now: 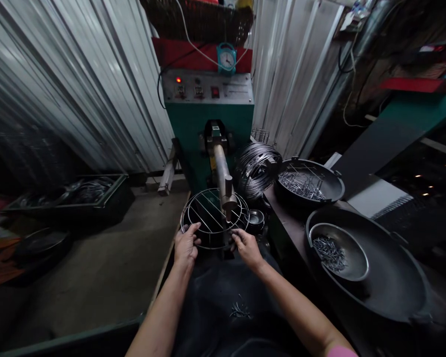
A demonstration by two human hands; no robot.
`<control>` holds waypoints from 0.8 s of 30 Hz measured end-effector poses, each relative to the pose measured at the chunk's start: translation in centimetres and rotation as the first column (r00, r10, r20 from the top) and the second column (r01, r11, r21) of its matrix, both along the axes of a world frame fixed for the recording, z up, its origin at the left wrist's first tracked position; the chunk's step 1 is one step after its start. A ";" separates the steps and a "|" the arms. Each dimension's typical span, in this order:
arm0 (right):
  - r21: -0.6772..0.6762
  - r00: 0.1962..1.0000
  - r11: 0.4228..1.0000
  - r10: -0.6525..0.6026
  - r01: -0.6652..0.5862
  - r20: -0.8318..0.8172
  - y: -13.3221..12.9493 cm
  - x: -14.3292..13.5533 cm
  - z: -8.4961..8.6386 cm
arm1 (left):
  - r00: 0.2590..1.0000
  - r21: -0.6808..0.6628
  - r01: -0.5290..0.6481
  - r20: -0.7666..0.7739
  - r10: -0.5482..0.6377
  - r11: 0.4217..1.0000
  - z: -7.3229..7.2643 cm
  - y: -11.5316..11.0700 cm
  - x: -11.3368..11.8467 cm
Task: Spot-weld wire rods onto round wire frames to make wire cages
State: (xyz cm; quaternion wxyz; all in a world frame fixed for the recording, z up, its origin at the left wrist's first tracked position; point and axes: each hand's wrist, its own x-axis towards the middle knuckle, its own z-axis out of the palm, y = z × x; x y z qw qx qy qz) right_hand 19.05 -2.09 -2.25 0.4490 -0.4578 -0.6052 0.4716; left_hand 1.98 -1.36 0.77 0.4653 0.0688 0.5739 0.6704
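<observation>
A round wire rack (202, 216), made of concentric rings and straight cross wires, sits under the electrode arm (222, 171) of a green welding machine (208, 111). My left hand (187, 245) grips its near left rim between thumb and fingers. At the near right rim, my right hand (246, 245) is closed in a pinch, close to the electrode tip. Whatever those fingertips hold is too small and dark to name. Below my hands, short bent wire pieces (240, 310) lie on the dark cloth over my lap.
Right of the machine stands a coil of wire (258, 166). Beside it are a black pan (336, 181) holding wire pieces and a large wok (390, 267) with a metal bowl (359, 260) of pins inside. A metal bin (113, 191) stands on the left floor.
</observation>
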 end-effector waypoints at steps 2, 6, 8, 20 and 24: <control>0.011 1.000 1.000 -0.004 0.004 0.006 0.0 0.0 0.1 | 1.000 -0.011 0.000 -0.015 0.000 1.000 0.1 0.1 0.0; 0.033 1.000 0.999 -0.013 0.012 0.020 0.2 -0.1 0.3 | 0.999 -0.006 -0.003 -0.040 0.003 1.000 0.2 0.3 0.0; 0.036 1.000 0.999 -0.022 0.021 0.018 0.5 -0.3 0.4 | 0.999 -0.003 -0.007 -0.048 0.007 1.000 0.2 0.5 0.0; 0.023 0.999 1.000 -0.011 0.010 0.040 2.1 -0.7 0.3 | 0.998 -0.059 -0.058 -0.035 0.056 0.997 -1.0 1.8 0.0; 0.088 0.996 0.994 -0.065 0.059 0.065 1.7 0.6 0.6 | 0.996 -0.058 -0.071 -0.056 0.068 0.996 -1.3 1.7 0.0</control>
